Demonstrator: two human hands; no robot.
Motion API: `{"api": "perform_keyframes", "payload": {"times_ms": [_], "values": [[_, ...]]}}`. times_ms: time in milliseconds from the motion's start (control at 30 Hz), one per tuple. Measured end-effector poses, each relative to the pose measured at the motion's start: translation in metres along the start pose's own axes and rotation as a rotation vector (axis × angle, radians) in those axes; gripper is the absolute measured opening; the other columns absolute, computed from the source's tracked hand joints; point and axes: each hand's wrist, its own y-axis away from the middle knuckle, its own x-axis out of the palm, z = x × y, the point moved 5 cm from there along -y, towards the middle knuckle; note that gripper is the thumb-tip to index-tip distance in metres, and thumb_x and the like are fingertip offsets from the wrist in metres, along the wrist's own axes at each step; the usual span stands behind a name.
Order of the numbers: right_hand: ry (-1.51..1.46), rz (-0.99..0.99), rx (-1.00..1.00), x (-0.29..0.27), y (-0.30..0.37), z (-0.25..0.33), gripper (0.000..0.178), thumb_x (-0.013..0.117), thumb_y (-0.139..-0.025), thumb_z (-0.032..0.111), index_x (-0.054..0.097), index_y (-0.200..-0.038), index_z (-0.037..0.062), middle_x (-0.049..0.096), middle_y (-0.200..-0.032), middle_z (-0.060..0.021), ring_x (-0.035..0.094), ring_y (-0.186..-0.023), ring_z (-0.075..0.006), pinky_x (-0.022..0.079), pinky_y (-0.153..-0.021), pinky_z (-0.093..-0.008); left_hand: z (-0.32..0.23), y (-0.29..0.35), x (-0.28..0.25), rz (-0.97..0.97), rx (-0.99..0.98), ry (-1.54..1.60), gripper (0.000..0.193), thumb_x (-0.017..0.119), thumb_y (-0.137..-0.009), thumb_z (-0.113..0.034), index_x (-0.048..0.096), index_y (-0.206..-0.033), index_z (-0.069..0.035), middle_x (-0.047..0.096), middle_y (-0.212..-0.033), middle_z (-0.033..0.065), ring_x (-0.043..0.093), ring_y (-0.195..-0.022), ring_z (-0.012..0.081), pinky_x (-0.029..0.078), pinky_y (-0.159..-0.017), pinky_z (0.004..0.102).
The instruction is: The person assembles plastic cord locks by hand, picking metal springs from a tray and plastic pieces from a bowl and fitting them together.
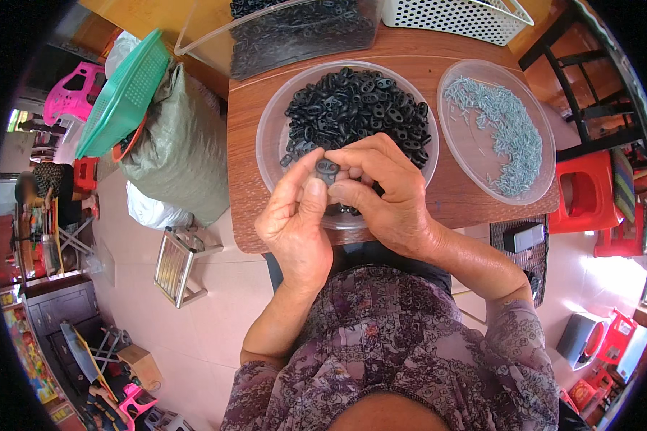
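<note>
Both my hands meet above the near part of a round clear plastic tub point(272, 118). Between the fingertips of my left hand point(295, 215) is a small black oval plastic part with holes point(327, 167). My right hand point(388, 194) pinches at the same part from the other side, its fingers curled. Whether a smaller piece sits in the right fingers is hidden. The tub is heaped with many like black parts point(359, 100). To the right, a round clear lid point(459, 147) bears a spread of small pale blue screw-like pins point(514, 144).
Behind the tub on the brown wooden table point(248, 165) stand a clear bin point(302, 43) of black parts and a white perforated basket point(456, 20). Left of the table are a full grey-green sack point(180, 144), a green basket point(126, 93) and a metal stool point(183, 266). A red stool point(582, 190) stands at right.
</note>
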Motion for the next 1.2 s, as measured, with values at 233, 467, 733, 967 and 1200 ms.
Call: {"api": "perform_keyframes", "payload": {"times_ms": [233, 467, 733, 967, 1200], "values": [[-0.049, -0.046, 0.029, 0.002, 0.005, -0.001, 0.025, 0.062, -0.064, -0.002, 0.059, -0.089, -0.0012, 0.056, -0.078, -0.0099, 0.05, -0.07, -0.0234, 0.042, -0.062, -0.032, 0.006, 0.003, -0.001, -0.056, 0.067, -0.025, 0.026, 0.054, -0.085, -0.003, 0.052, -0.109, 0.008, 0.057, -0.095, 0.0078, 0.053, -0.077, 0.0097, 0.046, -0.067, 0.0212], [-0.018, -0.078, -0.105, 0.002, 0.005, 0.002, 0.026, 0.061, -0.065, -0.004, 0.058, -0.09, -0.0012, 0.056, -0.078, -0.0108, 0.05, -0.069, -0.0246, 0.042, -0.061, -0.0325, 0.007, 0.004, -0.002, -0.047, 0.119, -0.034, 0.027, 0.056, -0.084, -0.004, 0.052, -0.107, 0.008, 0.058, -0.091, 0.0076, 0.054, -0.076, 0.0096, 0.047, -0.068, 0.0213], [-0.022, -0.043, -0.1, 0.002, 0.006, 0.008, 0.025, 0.062, -0.067, -0.002, 0.057, -0.092, -0.0014, 0.056, -0.078, -0.0118, 0.05, -0.069, -0.0254, 0.042, -0.061, -0.0331, 0.0, 0.006, -0.004, -0.03, 0.137, -0.057, 0.031, 0.059, -0.083, -0.008, 0.052, -0.108, 0.009, 0.057, -0.105, 0.0138, 0.054, -0.078, 0.0103, 0.047, -0.067, 0.0223], [0.006, -0.11, -0.16, 0.003, 0.009, 0.009, 0.025, 0.062, -0.065, -0.004, 0.056, -0.09, -0.0016, 0.056, -0.078, -0.0122, 0.05, -0.067, -0.0268, 0.042, -0.059, -0.0341, 0.001, 0.009, -0.004, -0.017, 0.153, -0.047, 0.029, 0.058, -0.083, -0.006, 0.053, -0.106, 0.009, 0.058, -0.105, 0.0136, 0.054, -0.076, 0.0097, 0.046, -0.065, 0.0213], [0.096, -0.13, -0.225, 0.004, 0.007, 0.007, 0.026, 0.059, -0.068, -0.007, 0.056, -0.094, -0.0037, 0.057, -0.081, -0.0121, 0.051, -0.068, -0.0233, 0.042, -0.059, -0.0297, 0.006, 0.003, 0.002, -0.052, 0.172, -0.006, 0.021, 0.057, -0.083, -0.001, 0.057, -0.103, 0.007, 0.059, -0.096, 0.0079, 0.051, -0.079, 0.0065, 0.043, -0.073, 0.0189]]}}
